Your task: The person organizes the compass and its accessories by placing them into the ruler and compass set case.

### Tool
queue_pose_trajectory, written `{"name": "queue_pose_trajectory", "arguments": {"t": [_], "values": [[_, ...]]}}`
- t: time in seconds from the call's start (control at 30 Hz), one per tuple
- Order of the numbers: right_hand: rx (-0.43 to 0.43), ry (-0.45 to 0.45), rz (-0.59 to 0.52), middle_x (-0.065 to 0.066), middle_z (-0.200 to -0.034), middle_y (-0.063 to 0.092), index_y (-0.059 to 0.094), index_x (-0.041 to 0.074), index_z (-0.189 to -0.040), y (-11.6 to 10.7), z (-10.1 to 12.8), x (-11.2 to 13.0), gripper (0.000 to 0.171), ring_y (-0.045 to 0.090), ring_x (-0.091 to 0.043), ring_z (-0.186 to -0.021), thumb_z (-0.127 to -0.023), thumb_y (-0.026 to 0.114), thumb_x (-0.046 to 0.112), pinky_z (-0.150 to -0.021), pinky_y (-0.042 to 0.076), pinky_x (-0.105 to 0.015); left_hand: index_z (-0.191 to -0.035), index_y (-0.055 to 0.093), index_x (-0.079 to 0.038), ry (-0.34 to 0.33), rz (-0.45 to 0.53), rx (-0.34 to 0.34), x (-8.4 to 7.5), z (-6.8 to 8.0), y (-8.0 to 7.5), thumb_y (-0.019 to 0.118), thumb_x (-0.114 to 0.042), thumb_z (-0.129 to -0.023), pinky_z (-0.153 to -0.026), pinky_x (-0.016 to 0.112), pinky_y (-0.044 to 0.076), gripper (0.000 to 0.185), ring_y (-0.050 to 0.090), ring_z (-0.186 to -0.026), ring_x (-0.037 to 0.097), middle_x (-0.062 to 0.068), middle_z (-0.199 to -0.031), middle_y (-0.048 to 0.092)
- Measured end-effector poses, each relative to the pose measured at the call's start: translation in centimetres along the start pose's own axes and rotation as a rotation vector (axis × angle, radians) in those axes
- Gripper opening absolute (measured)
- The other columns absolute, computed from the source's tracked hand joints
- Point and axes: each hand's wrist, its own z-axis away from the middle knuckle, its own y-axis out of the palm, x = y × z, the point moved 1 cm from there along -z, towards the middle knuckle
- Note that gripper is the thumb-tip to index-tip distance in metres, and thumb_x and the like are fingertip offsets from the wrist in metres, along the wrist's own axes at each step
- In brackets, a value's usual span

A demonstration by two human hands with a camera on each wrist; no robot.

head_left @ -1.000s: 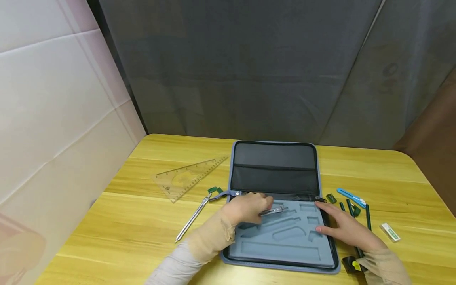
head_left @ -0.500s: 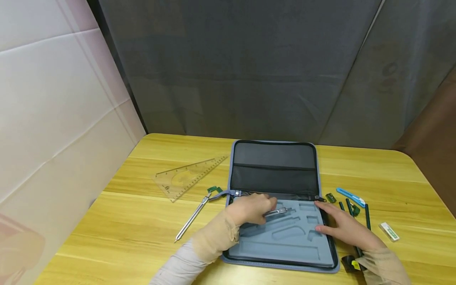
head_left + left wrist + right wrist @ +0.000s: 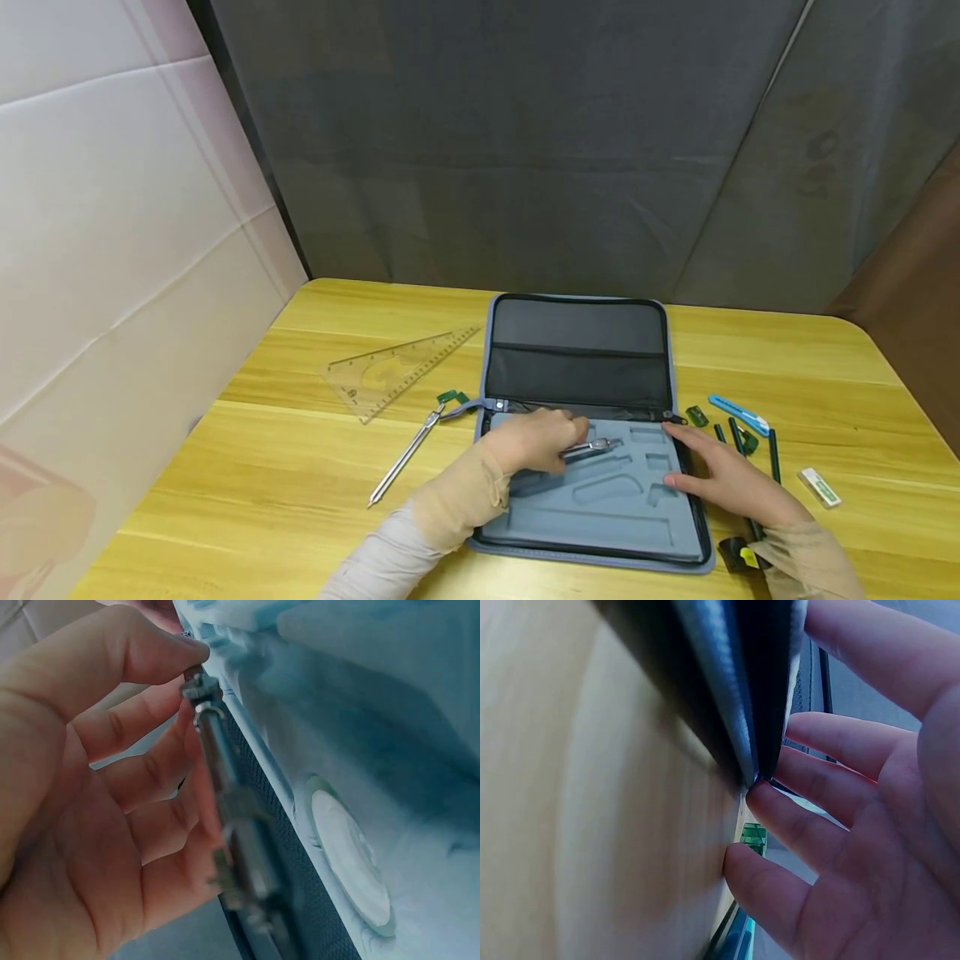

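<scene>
Dark grey backdrop [image 3: 480, 150] behind a yellow wood-grain table [image 3: 247, 483], whitish wall [image 3: 112, 208] left, brown surface [image 3: 918, 325] right.

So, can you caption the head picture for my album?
Left hand holds a silver metal tool over the blue-grey moulded tray of an open blue zip case, right hand at its edge.

Could enter from the near edge, between grey-and-beige left sleeve [image 3: 442, 517] and beige right sleeve [image 3: 810, 562], over the long recess of the pale blue moulded tray [image 3: 588, 530]. Blocked at its far left by the left hand [image 3: 540, 440], at its right edge by the right hand [image 3: 727, 479]. Hindered farther right by dark green pencils [image 3: 776, 458], blue plastic cutter [image 3: 739, 416], white block eraser [image 3: 821, 488]. Passable left of the silver metal compass [image 3: 405, 458].
</scene>
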Motion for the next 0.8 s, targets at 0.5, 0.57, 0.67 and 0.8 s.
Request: {"name": "queue_pose_trajectory", "arguments": {"t": [0.5,0.57,0.67,0.8], "values": [[0.0,0.008,-0.008,-0.031,-0.136,0.034,0.037,-0.002,-0.135,0.0,0.02,0.08,0.072,0.03,-0.051,-0.122,-0.083,0.062,0.041,-0.089,0.035,-0.06,-0.094,0.053,-0.016,-0.006,-0.046,-0.014,-0.26,-0.43,0.17,0.07,-0.011,-0.074,-0.057,0.022,0.041,0.027,0.052,-0.068,0.011,-0.003,-0.087,0.056],[0.006,0.008,-0.008,-0.031,-0.136,0.033,0.037,-0.002,-0.136,-0.01,0.01,0.08,0.072,0.03,-0.051,-0.122,-0.083,0.061,0.041,-0.089,0.034,-0.06,-0.093,0.053,-0.016,-0.001,-0.048,-0.016,-0.24,-0.48,0.23,0.07,-0.011,-0.073,-0.057,0.022,0.041,0.027,0.052,-0.068,0.011,-0.003,-0.086,0.056],[0.005,0.009,-0.012,-0.031,-0.136,0.033,0.037,-0.002,-0.136,-0.06,0.0,0.16,0.072,0.029,-0.051,-0.122,-0.083,0.061,0.041,-0.089,0.034,-0.06,-0.093,0.053,-0.016,-0.001,-0.047,-0.023,-0.22,-0.55,0.31,0.07,-0.01,-0.072,-0.056,0.022,0.041,0.027,0.051,-0.068,0.011,-0.003,-0.085,0.056],[0.006,0.003,-0.01,-0.031,-0.135,0.034,0.037,-0.002,-0.135,-0.08,-0.02,0.21,0.072,0.03,-0.051,-0.122,-0.083,0.062,0.04,-0.089,0.034,-0.061,-0.092,0.053,-0.016,-0.007,-0.036,-0.02,-0.29,-0.54,0.35,0.071,-0.011,-0.073,-0.056,0.023,0.041,0.027,0.052,-0.068,0.011,-0.003,-0.086,0.056]]}}
